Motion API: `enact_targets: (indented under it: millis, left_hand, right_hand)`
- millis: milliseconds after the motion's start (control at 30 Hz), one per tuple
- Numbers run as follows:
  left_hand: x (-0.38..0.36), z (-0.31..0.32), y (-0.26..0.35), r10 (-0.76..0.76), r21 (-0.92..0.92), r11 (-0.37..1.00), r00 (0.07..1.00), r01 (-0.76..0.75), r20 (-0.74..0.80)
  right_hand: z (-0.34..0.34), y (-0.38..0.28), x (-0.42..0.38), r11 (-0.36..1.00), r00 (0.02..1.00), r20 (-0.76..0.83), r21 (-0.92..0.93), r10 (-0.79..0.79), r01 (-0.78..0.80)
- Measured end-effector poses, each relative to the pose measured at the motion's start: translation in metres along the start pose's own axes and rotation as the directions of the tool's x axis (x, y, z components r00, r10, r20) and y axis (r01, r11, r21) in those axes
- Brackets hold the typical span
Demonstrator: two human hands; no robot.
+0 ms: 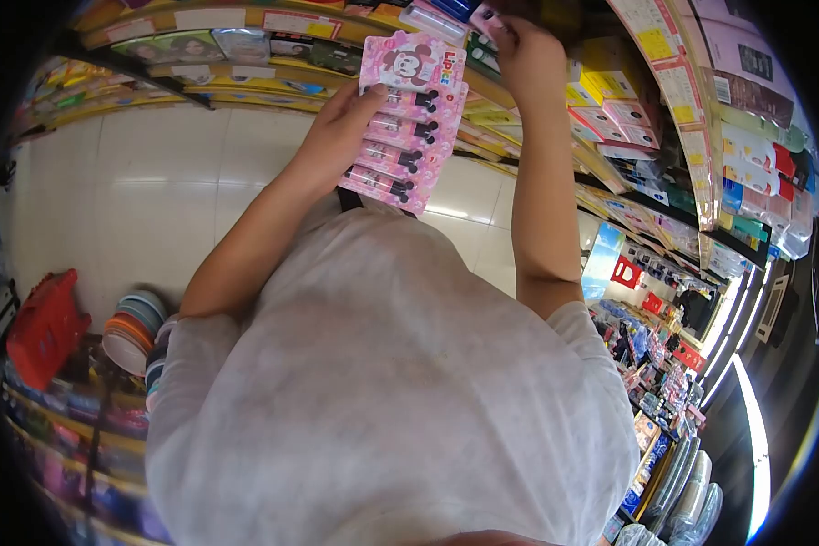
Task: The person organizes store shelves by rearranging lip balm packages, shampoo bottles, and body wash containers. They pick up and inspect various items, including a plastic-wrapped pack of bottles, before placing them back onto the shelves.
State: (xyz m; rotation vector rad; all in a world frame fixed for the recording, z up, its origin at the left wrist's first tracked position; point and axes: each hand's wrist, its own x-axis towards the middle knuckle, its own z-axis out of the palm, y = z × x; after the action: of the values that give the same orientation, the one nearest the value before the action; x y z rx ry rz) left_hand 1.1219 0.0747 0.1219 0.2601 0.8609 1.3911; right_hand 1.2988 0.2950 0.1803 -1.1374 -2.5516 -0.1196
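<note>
My left hand (344,123) holds a fanned stack of pink lip balm packs (408,136) in front of my chest, its thumb across their left edge. The top card reads "LipIce" and carries a cartoon mouse; clear blisters with balm tubes show on the cards below. Up at the shelf, my right hand (526,53) is closed on the edge of a small pink pack (487,20). Only part of that pack shows, and its print is too small to read. Dark blue and green packages (482,56) lie just beside it.
Shelves with price labels (300,24) run along the top and right, stacked with boxes such as yellow-and-pink ones (610,105). Pale floor tiles (200,173) stretch below. A red plastic stool or basket (47,329) and stacked bowls (132,337) stand at the left.
</note>
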Motion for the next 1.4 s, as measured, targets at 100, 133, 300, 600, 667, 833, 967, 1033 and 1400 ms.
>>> enact_targets:
  millis: [100,133,300,600,667,833,967,1033,1400]
  left_hand:
    - [0.002,-0.002,-0.001,0.012,0.007,1.0,1.0,-0.012,0.002]
    - [0.003,-0.004,-0.001,0.007,0.0,1.0,1.0,-0.007,0.014]
    - [0.002,0.002,0.004,0.02,0.037,0.999,0.997,-0.023,0.076]
    - [0.011,0.004,-0.002,0.036,0.064,0.997,0.98,-0.049,0.196]
    - [0.01,0.007,-0.004,0.04,0.037,0.998,0.986,-0.047,0.163]
    - [0.012,0.005,-0.012,0.036,0.036,0.999,0.995,-0.039,0.089]
    - [0.014,0.018,-0.014,0.081,0.071,0.994,0.995,-0.085,0.054]
    - [0.016,0.015,-0.022,0.053,0.074,0.996,0.997,-0.057,0.055]
    - [0.004,0.019,-0.012,0.055,-0.006,0.998,0.997,-0.055,0.06]
  right_hand:
    - [-0.028,-0.027,-0.003,0.999,0.993,-0.113,0.007,-0.036,0.038]
    - [-0.051,-0.054,-0.003,0.996,0.989,-0.125,0.018,-0.085,0.088]
    - [-0.074,-0.1,-0.021,0.939,0.954,-0.024,0.175,-0.298,0.297]
    - [-0.05,-0.096,-0.047,0.924,0.948,-0.036,0.218,-0.315,0.315]
    - [-0.05,-0.09,-0.053,0.924,0.955,-0.043,0.245,-0.294,0.295]
    - [-0.043,-0.089,-0.071,0.865,0.974,-0.035,0.453,-0.225,0.216]
    - [-0.038,-0.093,-0.082,0.859,0.976,-0.081,0.465,-0.2,0.215]
    - [-0.038,-0.095,-0.085,0.862,0.978,-0.097,0.462,-0.186,0.21]
    - [-0.031,-0.11,-0.13,0.708,0.984,-0.09,0.705,0.151,-0.044]
